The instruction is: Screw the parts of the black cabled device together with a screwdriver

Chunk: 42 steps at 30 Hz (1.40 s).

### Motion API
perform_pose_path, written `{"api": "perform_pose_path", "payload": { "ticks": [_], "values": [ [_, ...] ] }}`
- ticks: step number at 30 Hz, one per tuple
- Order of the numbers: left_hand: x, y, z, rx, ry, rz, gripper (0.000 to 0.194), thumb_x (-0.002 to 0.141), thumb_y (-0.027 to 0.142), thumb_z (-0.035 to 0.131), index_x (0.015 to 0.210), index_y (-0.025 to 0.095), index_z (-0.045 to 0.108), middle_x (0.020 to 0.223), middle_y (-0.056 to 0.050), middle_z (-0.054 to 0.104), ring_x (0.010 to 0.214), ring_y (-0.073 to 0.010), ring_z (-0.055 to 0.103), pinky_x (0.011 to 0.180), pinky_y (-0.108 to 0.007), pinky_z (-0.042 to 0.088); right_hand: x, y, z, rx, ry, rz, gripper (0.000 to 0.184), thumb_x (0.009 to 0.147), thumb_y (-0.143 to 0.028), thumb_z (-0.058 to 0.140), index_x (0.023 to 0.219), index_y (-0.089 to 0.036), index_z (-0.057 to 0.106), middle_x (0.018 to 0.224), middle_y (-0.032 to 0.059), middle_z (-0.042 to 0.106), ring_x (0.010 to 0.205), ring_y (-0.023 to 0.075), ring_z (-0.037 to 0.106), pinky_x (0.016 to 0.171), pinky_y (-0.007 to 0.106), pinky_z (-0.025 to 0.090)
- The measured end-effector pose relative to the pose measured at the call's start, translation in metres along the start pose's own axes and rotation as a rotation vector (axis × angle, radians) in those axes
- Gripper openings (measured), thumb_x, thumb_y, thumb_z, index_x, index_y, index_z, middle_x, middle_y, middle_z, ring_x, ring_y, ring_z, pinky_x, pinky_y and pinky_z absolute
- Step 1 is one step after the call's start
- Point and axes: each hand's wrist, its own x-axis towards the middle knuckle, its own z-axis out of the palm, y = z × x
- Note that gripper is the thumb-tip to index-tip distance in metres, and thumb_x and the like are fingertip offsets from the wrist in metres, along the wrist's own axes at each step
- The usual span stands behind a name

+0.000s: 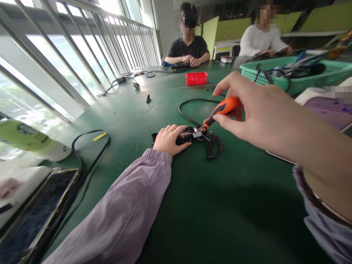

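The black device (184, 138) lies on the green surface (209, 205) within the fingers of the left hand (169, 141), thumb and index gripping its body from either side. Just right of those fingertips its casing looks open, with wires (208, 139) exposed. The fingers of the right hand (254, 106) pinch an orange screwdriver (223, 107), its tip at that end. Opening seems done, closing not; screw progress cannot be told. Beyond the right fingers sits a red bin (196, 79).

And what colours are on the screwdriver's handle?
The screwdriver's handle is orange and dark grey, as the head view shows.
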Motion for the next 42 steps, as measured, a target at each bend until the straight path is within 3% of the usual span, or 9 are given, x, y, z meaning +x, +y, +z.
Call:
{"api": "perform_pose_path", "payload": {
  "ticks": [3,5,9,12,19,25,31,37,42],
  "values": [
    [0.0002,0.0001,-0.0001,-0.003,0.001,-0.006,0.057,0.078,0.056,0.054,0.125,0.023,0.050,0.106,-0.006,0.061,0.100,-0.0253,0.055,0.085,-0.037,0.041,0.0001,-0.0014,0.0015,-0.018,-0.045,0.030,0.024,0.080,-0.046,0.050,0.086,-0.025,0.059,0.057,0.0003,0.054,0.051,0.0177,0.052,0.048,0.030,0.032],
    [0.0004,0.0000,0.0002,-0.004,0.004,-0.007,0.057,0.078,0.056,0.054,0.124,0.023,0.051,0.106,-0.006,0.061,0.100,-0.0251,0.055,0.085,-0.037,0.041,0.0000,-0.0030,0.0021,0.006,-0.062,0.025,0.032,0.085,-0.049,0.041,0.075,-0.024,0.058,0.052,-0.0004,0.050,0.048,0.0160,0.049,0.047,0.029,0.030],
    [0.0008,-0.0001,0.0008,-0.003,0.001,-0.004,0.056,0.078,0.056,0.053,0.124,0.024,0.050,0.106,-0.006,0.061,0.100,-0.0246,0.055,0.086,-0.036,0.041,0.0004,-0.0028,0.0022,0.061,-0.028,-0.032,0.022,0.085,-0.041,0.044,0.094,-0.024,0.056,0.060,-0.0009,0.056,0.054,0.0168,0.053,0.051,0.030,0.034],
    [0.0009,0.0005,0.0006,-0.005,-0.001,-0.002,0.057,0.078,0.056,0.053,0.124,0.024,0.050,0.107,-0.007,0.060,0.100,-0.0248,0.055,0.085,-0.037,0.041,0.0014,0.0006,0.0024,0.044,0.046,-0.068,0.033,0.077,-0.032,0.054,0.108,-0.025,0.048,0.076,0.0008,0.061,0.062,0.0184,0.056,0.053,0.030,0.036],
    [0.0005,0.0019,-0.0010,-0.004,0.002,-0.011,0.056,0.077,0.055,0.055,0.124,0.023,0.051,0.106,-0.006,0.061,0.100,-0.0248,0.055,0.085,-0.036,0.041,0.0007,-0.0022,0.0021,0.044,-0.044,0.000,0.024,0.082,-0.045,0.048,0.091,-0.024,0.058,0.056,-0.0004,0.053,0.055,0.0185,0.054,0.051,0.030,0.036],
    [0.0005,0.0007,-0.0001,-0.003,-0.001,-0.003,0.057,0.078,0.056,0.053,0.125,0.023,0.050,0.107,-0.007,0.061,0.100,-0.0249,0.055,0.085,-0.037,0.041,0.0010,-0.0038,0.0009,0.032,0.039,-0.054,0.037,0.076,-0.034,0.057,0.110,-0.024,0.049,0.074,0.0008,0.060,0.056,0.0154,0.053,0.050,0.029,0.035],
    [0.0006,0.0013,-0.0001,-0.005,0.005,-0.004,0.057,0.078,0.055,0.054,0.124,0.023,0.051,0.105,-0.007,0.061,0.100,-0.0255,0.055,0.085,-0.038,0.041,0.0013,-0.0027,0.0037,0.007,-0.033,-0.011,0.024,0.081,-0.043,0.050,0.091,-0.023,0.057,0.058,0.0002,0.054,0.055,0.0173,0.053,0.050,0.029,0.034],
    [0.0006,0.0008,0.0002,-0.004,-0.002,-0.001,0.057,0.078,0.056,0.053,0.124,0.023,0.050,0.107,-0.006,0.061,0.100,-0.0249,0.055,0.086,-0.037,0.041,0.0018,0.0002,0.0047,-0.039,0.086,-0.041,0.037,0.073,-0.032,0.061,0.106,-0.023,0.048,0.071,-0.0015,0.058,0.055,0.0130,0.051,0.048,0.026,0.033],
    [0.0001,-0.0002,0.0010,-0.002,0.010,0.000,0.056,0.078,0.056,0.054,0.124,0.024,0.050,0.106,-0.006,0.061,0.100,-0.0247,0.055,0.085,-0.037,0.041,0.0017,-0.0003,0.0043,-0.015,-0.002,0.028,0.027,0.078,-0.047,0.055,0.091,-0.023,0.056,0.061,-0.0006,0.055,0.058,0.0171,0.054,0.051,0.029,0.036]
  ]
}}
